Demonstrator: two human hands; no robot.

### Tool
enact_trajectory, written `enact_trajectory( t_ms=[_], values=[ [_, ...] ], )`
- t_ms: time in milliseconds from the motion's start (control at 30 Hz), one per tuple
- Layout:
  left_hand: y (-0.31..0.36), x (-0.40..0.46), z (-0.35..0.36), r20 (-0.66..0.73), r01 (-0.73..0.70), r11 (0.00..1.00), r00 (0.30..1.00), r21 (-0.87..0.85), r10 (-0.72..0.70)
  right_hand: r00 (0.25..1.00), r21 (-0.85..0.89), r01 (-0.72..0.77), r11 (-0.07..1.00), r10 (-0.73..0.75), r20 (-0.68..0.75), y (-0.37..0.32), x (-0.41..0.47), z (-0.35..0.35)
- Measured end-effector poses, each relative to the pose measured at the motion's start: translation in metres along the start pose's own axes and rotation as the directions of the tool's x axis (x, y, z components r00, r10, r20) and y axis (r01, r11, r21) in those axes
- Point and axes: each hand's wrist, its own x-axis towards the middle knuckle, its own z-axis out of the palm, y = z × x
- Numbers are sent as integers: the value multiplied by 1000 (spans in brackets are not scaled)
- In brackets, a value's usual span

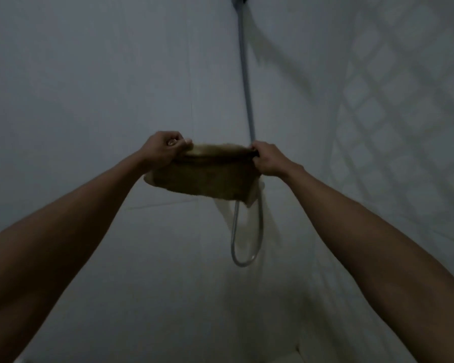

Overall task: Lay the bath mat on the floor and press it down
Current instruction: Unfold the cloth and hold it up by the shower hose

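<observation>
Tiled wall [89, 74], hands [165, 148] [269, 159] holding mat [205, 176]

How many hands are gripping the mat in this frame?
2. The left hand grips the upper left edge of the brown fabric bath mat; the right hand grips its upper right edge. The mat hangs in the air between them.

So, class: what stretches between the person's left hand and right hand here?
In the head view, the brown bath mat spans the gap: the left hand and right hand each grip an upper corner, and it hangs before the shower hose.
</observation>
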Motion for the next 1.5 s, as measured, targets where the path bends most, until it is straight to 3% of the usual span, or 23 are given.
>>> enact_trajectory(
  t_ms=[67,267,467,600,667,767,867,933,1100,1167,1267,1333,1433,1500],
  values=[
    [3,30,-15,-87,-29,999,996,-13,28,997,-75,45,996,-49,-58,-7,46,-18],
    [-8,112,-23,-329,-105,991,941,-77,74,992,-64,22,998,-30,-126,-11,145,-17],
    [-60,136,33,-449,-73,994,888,80,101,981,-142,6,990,-34,-194,22,176,38],
    [-85,136,55,-496,-73,987,858,142,135,948,-174,84,981,-132,-289,30,179,50],
    [-98,130,65,-471,-64,974,867,216,161,961,-178,118,977,-158,-228,35,178,52],
    [-125,112,93,-391,-16,923,903,385,179,993,-266,106,958,-117,-26,30,170,49],
    [-138,88,124,-374,9,921,915,390,150,978,-500,159,851,-66,199,8,160,40],
    [-136,74,141,-368,14,926,920,376,136,956,-551,199,810,-36,291,-3,155,42],
    [-141,55,167,-182,82,966,983,246,-37,927,-514,224,828,-18,374,-21,146,65],
    [-143,55,170,-105,140,946,988,292,-114,920,-521,236,820,-17,391,-27,146,69],
    [-142,58,170,-174,213,928,971,304,-165,896,-579,250,776,42,442,-31,144,76],
    [-142,58,167,-217,244,922,959,300,-183,840,-655,276,703,155,520,-31,141,82],
    [-140,62,162,-28,248,894,966,373,-256,735,-686,247,684,330,593,-27,136,95],
    [-134,63,160,132,229,894,945,385,-299,770,-690,228,687,307,560,-20,135,107]
  ],
)
